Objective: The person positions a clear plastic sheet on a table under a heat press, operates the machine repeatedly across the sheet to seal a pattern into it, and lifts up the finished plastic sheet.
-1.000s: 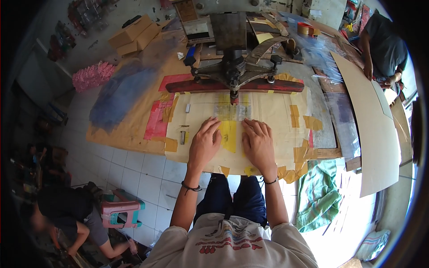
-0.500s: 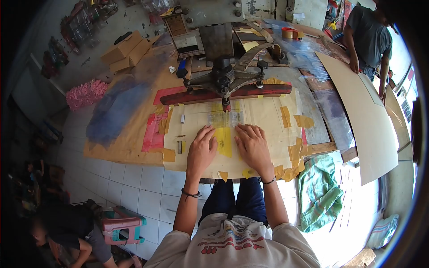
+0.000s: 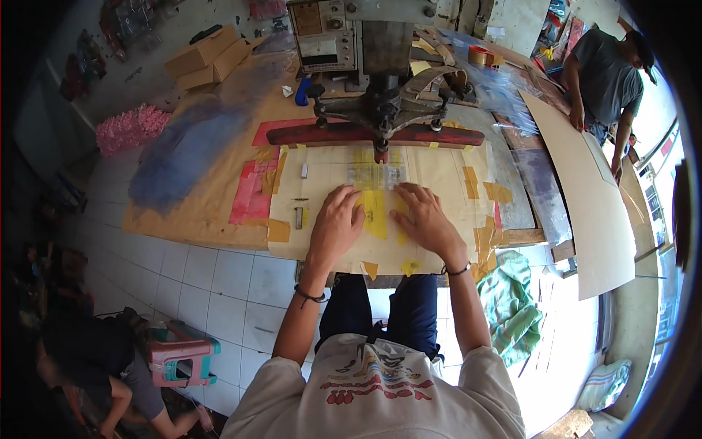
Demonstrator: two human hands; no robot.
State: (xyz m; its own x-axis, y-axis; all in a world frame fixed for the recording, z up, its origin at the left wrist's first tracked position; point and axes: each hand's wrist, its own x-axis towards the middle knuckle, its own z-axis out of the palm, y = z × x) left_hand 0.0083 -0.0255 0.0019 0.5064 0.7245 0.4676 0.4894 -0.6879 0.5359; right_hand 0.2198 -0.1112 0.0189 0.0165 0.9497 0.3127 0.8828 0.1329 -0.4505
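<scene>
My left hand (image 3: 338, 225) rests on the cream-coloured work sheet (image 3: 292, 249), its fingertips at the left edge of a clear plastic piece (image 3: 395, 175). On the other side my right hand (image 3: 430, 224) touches the same piece near its right edge with its fingertips. Both hands have their fingers stretched forward, slightly bent, thumbs apart. Between them runs a strip of yellow tape (image 3: 374, 217). Just beyond the fingers, a press with a long red-edged bar (image 3: 307, 137) stands over the sheet. What lies under my fingertips is partly hidden.
Left of my hand lie a small metal piece (image 3: 299, 217) and a white block (image 3: 304, 170). Blue clear film (image 3: 183, 161) covers the table's left. One person (image 3: 603, 80) holds a large board (image 3: 585, 190) at right; another (image 3: 95, 373) bends near a stool (image 3: 183, 358).
The camera view has shifted, so the press appears higher and further right. My hands remain at the clear plastic piece, with the fingers a little more bent.
</scene>
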